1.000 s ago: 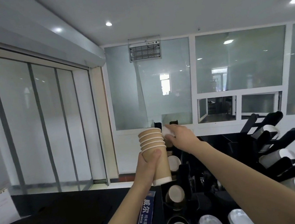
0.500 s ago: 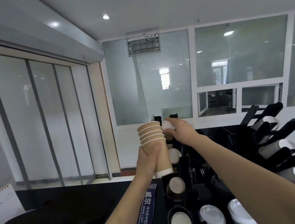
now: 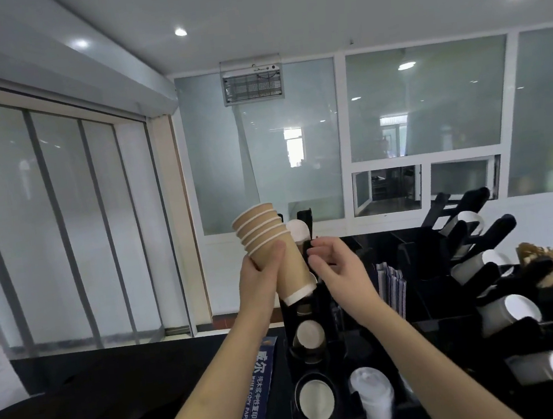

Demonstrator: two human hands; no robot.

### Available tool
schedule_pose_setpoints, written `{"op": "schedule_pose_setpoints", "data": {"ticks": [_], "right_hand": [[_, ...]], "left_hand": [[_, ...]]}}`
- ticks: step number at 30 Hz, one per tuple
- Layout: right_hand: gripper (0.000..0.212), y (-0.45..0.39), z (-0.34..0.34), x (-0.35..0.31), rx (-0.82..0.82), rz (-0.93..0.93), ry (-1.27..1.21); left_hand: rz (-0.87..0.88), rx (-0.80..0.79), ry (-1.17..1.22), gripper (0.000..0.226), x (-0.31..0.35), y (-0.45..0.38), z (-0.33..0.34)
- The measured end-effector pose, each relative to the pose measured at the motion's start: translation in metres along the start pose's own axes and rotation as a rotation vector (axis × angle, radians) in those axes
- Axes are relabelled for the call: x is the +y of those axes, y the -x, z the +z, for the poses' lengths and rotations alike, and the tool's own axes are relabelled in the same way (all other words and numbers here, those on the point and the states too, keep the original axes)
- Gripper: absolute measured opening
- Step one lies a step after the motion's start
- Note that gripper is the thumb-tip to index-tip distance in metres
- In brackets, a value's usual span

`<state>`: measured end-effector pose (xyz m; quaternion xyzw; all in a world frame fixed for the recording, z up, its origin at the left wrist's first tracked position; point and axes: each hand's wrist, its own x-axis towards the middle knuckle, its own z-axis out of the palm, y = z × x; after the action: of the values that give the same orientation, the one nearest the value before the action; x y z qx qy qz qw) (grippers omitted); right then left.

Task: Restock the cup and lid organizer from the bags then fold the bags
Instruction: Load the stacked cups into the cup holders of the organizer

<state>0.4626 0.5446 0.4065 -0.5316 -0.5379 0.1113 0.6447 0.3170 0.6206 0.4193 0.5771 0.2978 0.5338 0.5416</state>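
My left hand (image 3: 262,276) gripped the tilted stack of kraft paper cups (image 3: 273,254); my right hand (image 3: 339,272) hovered beside it, fingers loosely curled, above the black cup organizer (image 3: 328,406).

Right hand (image 3: 339,271): withdrawn from the white-based cup (image 3: 298,230) at the top of the black organizer (image 3: 317,308). Earlier its fingers lay on that cup; now they are off it, loosely curled, holding nothing, just right of the left-hand grip.

Stack of brown cups (image 3: 273,251): tilt increased, rims leaning further left and away, white base swung toward the organizer's upper slot, just below the grip.

Left hand (image 3: 262,276): grip on the stack's lower half as before, but wrist turned with the tilt.

White-based cup now uncovered, just behind the stack's rims.
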Motion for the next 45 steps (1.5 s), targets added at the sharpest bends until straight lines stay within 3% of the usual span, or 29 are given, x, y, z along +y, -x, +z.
{"op": "schedule_pose_setpoints", "data": {"ticks": [6,12,16,21,27,32,39,45], "right_hand": [[0.058,0.023,0.000,0.000,-0.098,0.009,-0.117],[0.046,0.018,-0.021,0.002,0.099,0.005,-0.141],[0.047,0.007,-0.040,0.005,0.134,0.044,-0.027],[0.049,-0.001,-0.056,-0.001,0.083,0.062,0.165],[0.065,-0.008,-0.050,-0.014,0.079,0.084,0.354],[0.065,-0.020,-0.039,-0.023,0.054,0.013,0.464],[0.064,-0.034,-0.024,-0.035,0.008,-0.187,0.621],[0.064,-0.038,-0.008,-0.027,-0.076,-0.218,0.749]], "left_hand": [[0.076,-0.053,-0.018,0.061,0.009,0.011,0.017],[0.105,-0.060,-0.236,0.037,-0.002,0.006,0.006],[0.119,0.029,-0.361,0.026,-0.022,0.006,-0.009],[0.066,0.004,-0.488,0.021,-0.044,0.003,-0.018],[0.009,0.004,-0.514,0.024,-0.052,0.006,-0.015],[-0.006,-0.029,-0.561,0.029,-0.053,-0.004,-0.011],[-0.062,0.020,-0.493,0.017,-0.066,-0.015,-0.011],[-0.068,0.008,-0.436,0.013,-0.072,-0.019,-0.014]]}}
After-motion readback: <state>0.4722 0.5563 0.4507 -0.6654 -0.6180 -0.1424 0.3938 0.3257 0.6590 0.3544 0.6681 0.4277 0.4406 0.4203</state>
